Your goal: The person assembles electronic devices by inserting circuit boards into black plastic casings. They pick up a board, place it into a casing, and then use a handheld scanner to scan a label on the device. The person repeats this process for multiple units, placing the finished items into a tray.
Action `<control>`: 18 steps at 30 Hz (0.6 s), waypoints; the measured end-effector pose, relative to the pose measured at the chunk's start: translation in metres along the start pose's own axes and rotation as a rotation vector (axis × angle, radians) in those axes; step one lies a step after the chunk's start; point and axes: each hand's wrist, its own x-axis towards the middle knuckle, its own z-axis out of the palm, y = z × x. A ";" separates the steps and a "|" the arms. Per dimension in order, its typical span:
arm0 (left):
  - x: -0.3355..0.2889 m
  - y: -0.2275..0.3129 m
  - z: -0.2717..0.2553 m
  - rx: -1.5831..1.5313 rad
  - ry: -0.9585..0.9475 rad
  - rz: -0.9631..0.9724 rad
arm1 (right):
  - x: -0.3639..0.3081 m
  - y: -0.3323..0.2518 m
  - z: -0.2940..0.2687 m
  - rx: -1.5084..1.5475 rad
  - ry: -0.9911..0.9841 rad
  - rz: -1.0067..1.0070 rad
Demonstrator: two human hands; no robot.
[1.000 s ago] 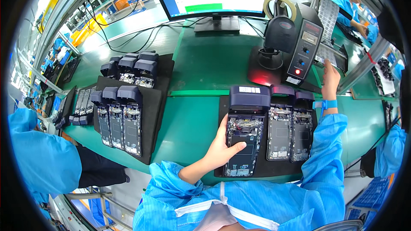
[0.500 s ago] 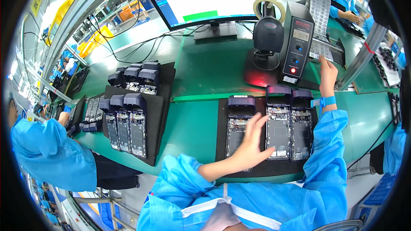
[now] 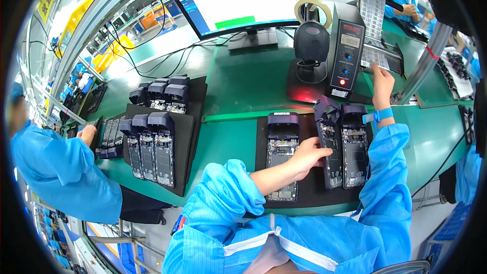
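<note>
Clearly, the left hand [image 3: 306, 157] had its grip closed on the middle device [image 3: 332, 171], with the thumb on the open face and the fingers at its left side. This device was tilted over the black mat [image 3: 310, 189], by the near edge of the bench [image 3: 228, 142]; whether its lower end touched the mat, I could not tell. The right hand [image 3: 383, 85] reached farther across, its fingertips at the label strip [image 3: 378, 60]; whether they pinched it or only touched it, I could not tell.

In my judgement, the chief danger was a slip: the device was held from one side, so a loose thumb could let it turn and strike the right device [image 3: 355, 157], just beside it. Its inner parts were uncovered, and a hard press could harm them. A slanted pull could crease the label strip. Also, the left forearm [image 3: 274, 177] crossed over the left device [image 3: 279, 158] and could push it.

The mat lay close to the bench's near edge, with little margin. Toward the far edge, the scanner [image 3: 310, 45] and the label dispenser [image 3: 347, 53] limited movement. The widest open room was the green surface leftward, before the dark pads [image 3: 190, 132].
</note>
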 end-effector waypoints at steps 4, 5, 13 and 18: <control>-0.028 -0.003 -0.008 -0.142 0.037 0.115 | -0.022 -0.016 0.008 0.187 0.054 -0.129; -0.038 -0.004 -0.011 -0.266 0.036 0.219 | -0.035 -0.022 0.013 0.259 -0.001 -0.125; -0.038 0.044 -0.046 -0.612 0.159 0.355 | -0.084 -0.035 0.061 0.155 -0.670 0.021; 0.007 0.102 -0.049 -0.699 0.285 0.609 | -0.075 -0.061 0.027 0.459 -0.405 0.030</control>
